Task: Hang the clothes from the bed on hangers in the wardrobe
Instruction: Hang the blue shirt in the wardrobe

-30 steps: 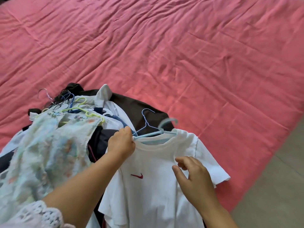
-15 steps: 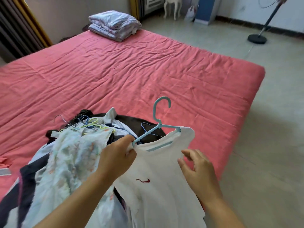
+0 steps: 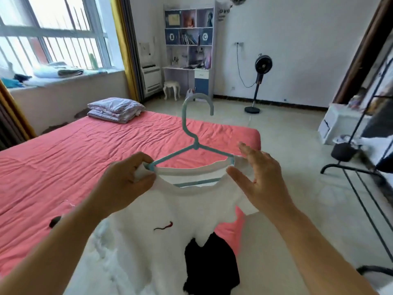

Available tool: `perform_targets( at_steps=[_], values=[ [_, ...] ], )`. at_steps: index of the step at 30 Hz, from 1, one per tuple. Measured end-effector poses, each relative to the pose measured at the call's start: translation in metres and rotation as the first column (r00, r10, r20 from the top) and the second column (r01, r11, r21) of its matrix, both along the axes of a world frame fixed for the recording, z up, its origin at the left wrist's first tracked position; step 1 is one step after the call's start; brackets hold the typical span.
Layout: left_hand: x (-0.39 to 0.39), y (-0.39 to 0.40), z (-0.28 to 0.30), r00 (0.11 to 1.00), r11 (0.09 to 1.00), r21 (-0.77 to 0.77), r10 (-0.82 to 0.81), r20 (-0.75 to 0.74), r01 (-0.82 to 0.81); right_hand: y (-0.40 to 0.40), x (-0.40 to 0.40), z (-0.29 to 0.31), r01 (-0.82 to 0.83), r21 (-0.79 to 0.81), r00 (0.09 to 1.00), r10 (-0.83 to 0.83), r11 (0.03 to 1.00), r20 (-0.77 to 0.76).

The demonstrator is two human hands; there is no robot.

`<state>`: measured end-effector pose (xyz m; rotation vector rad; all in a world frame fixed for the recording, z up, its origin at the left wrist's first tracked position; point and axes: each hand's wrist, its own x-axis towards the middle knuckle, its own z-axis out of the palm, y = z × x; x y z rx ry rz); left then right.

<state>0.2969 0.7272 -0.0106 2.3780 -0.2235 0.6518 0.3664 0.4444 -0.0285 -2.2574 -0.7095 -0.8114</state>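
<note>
While my left hand pinches the left shoulder of the shirt together with the end of the hanger, thumb below and fingers curled over the top, my right hand stays spread and holds nothing, its thumb at the collar's right edge and its fingers straight beside the hanger's right arm. The shirt hangs in the air from the hanger between both hands, the collar stretched across the bar and the hook standing upright above. Below its hem lie dark clothes at the near corner of the bed. The pink bed runs away to my left, with a folded quilt at its far end. To my right lies open tiled floor, bounded by a black rack. Farther off stand a fan and shelves by the far wall.
</note>
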Motion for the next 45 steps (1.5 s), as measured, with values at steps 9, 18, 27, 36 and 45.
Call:
perform_targets(
  at_steps=[9,18,27,36,45],
  values=[
    [-0.043,-0.072,0.069,0.962,0.956,0.182,-0.252,0.105,0.231,-0.061,-0.092,0.053,0.077,0.077,0.983,-0.089,0.994,0.16],
    [-0.074,-0.177,0.112,0.827,0.896,0.321,-0.419,0.374,0.308,-0.165,-0.196,0.117,0.088,0.246,0.975,-0.135,0.965,0.178],
    [-0.131,-0.328,0.145,0.72,0.883,0.181,-0.461,0.519,0.434,-0.303,-0.302,0.156,0.348,0.175,0.899,-0.381,0.921,0.216],
    [-0.186,-0.482,0.164,0.545,0.743,0.276,-0.646,0.535,0.61,-0.409,-0.416,0.166,0.635,0.316,0.671,-0.706,0.705,0.227],
    [-0.192,-0.611,0.187,0.324,0.587,0.296,-0.724,0.609,0.754,-0.476,-0.471,0.186,0.851,0.355,0.321,-0.919,0.387,0.23]
  ],
)
